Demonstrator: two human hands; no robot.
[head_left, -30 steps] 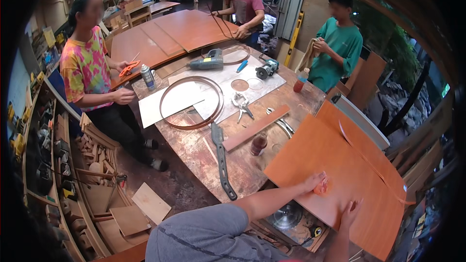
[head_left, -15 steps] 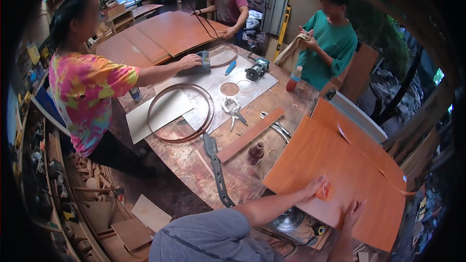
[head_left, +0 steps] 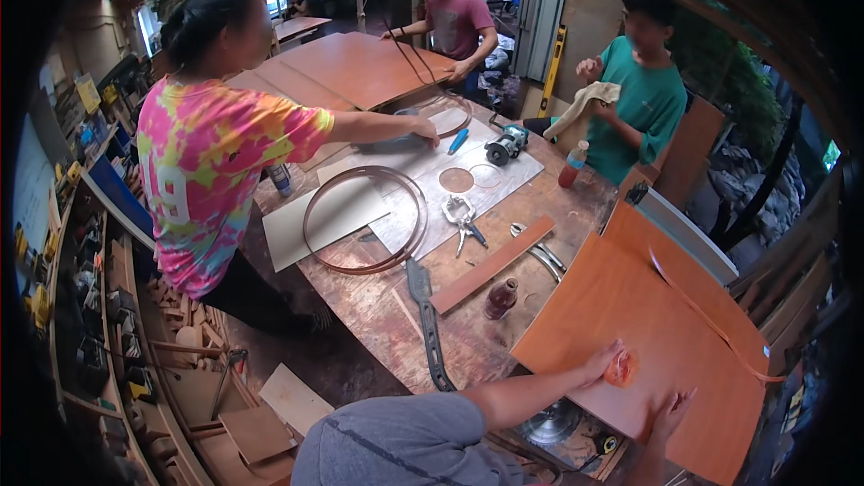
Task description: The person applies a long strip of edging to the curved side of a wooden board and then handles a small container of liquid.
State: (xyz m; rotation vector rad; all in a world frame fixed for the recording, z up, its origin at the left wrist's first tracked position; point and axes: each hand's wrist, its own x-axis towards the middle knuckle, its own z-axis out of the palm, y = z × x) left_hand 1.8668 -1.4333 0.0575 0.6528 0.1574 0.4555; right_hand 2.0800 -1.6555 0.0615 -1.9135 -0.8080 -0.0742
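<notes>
Over the orange-brown wood-grain panel (head_left: 693, 342), my left hand (head_left: 601, 363) closes on the side of a small, shiny orange-red item (head_left: 621, 367) that looks like a clear plastic bag with something red inside. My right hand (head_left: 670, 416) is above the same panel's near part, its fingers loosely stretched and nothing in it. A long, thin orange-brown strip (head_left: 711, 315) curls across the panel's far side. Left of the panel, a dark red glass bottle (head_left: 501, 300) stands on the workbench (head_left: 387, 315) beside a flat wooden strip (head_left: 493, 265).
Clamps (head_left: 461, 219), coiled brown edging (head_left: 364, 220), a power tool (head_left: 507, 146) and a bottle of red liquid (head_left: 573, 165) crowd the bench. A circular saw blade (head_left: 551, 423) sits beneath my left forearm. Three people stand around: tie-dye shirt, maroon shirt, green shirt holding a cloth.
My view has swung left, shifting the scene rightward. The person in tie-dye reaches farther across the bench. The person in green has raised one hand off the cloth. My hands stay nearly in place.
</notes>
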